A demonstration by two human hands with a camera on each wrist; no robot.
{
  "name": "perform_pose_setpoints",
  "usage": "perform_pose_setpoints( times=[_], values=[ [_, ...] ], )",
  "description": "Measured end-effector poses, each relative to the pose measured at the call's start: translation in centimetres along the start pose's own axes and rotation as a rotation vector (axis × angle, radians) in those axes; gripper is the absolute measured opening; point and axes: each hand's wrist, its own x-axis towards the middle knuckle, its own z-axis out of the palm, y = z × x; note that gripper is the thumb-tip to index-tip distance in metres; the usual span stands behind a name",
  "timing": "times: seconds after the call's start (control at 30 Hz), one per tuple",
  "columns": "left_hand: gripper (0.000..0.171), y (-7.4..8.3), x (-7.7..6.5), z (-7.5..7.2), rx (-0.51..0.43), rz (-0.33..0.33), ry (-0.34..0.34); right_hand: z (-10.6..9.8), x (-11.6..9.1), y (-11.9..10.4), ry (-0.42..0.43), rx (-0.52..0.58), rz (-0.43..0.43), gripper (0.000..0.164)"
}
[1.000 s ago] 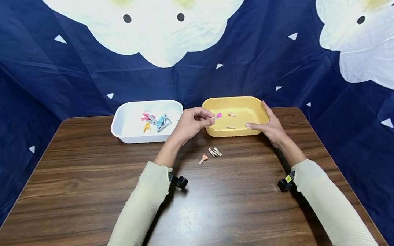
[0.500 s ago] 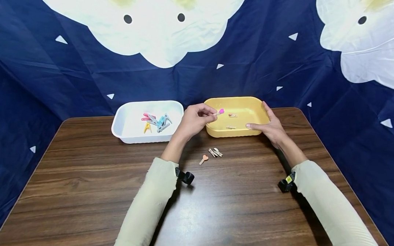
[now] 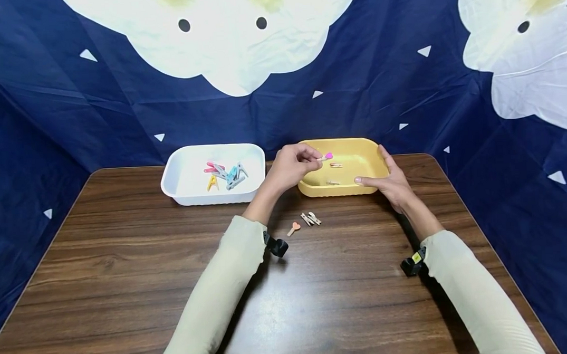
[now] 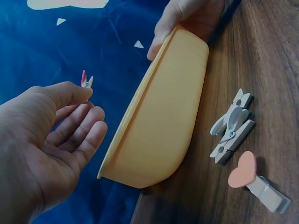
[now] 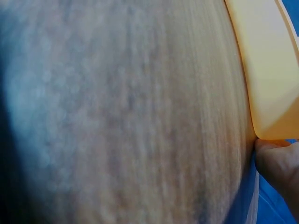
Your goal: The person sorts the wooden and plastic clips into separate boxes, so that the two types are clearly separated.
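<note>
My left hand [image 3: 290, 169] pinches a small wooden clothespin with a pink heart [image 3: 329, 156] between thumb and forefinger, over the left part of the yellow tray [image 3: 336, 191]. In the left wrist view the tip of this clothespin [image 4: 87, 83] sticks up past the fingertips, the other fingers loosely curled below. My right hand [image 3: 392, 187] holds the tray's right end, thumb over the near rim and fingers along the outer side. Inside the tray lie a clothespin with a reddish part [image 3: 336, 165] and a pale one [image 3: 333, 183].
Plain wooden clothespins [image 3: 311, 218] and one with an orange heart [image 3: 293, 228] lie on the brown table [image 3: 126, 268] before the yellow tray. To its left stands a white tray [image 3: 213, 199] with several coloured plastic clothespins [image 3: 233, 175]. Blue cloth [image 3: 281, 114] hangs behind.
My left hand has moved right and slightly away from me, carrying the pink-heart clothespin farther over the yellow tray. The right hand stays at the tray's end.
</note>
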Motion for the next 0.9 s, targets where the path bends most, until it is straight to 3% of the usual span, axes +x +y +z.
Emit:
perform_pose_setpoints(
  times=[0.63, 0.9],
  values=[
    [0.009, 0.0, 1.9, 1.5, 0.099, -0.042, -0.013, 0.0, -0.3, -0.3, 0.002, -0.020, 0.020, 0.131],
    [0.009, -0.1, 2.5, 2.5, 0.081, -0.038, -0.006, 0.2, -0.4, -0.6, 0.005, 0.012, 0.015, 0.132]
  ],
)
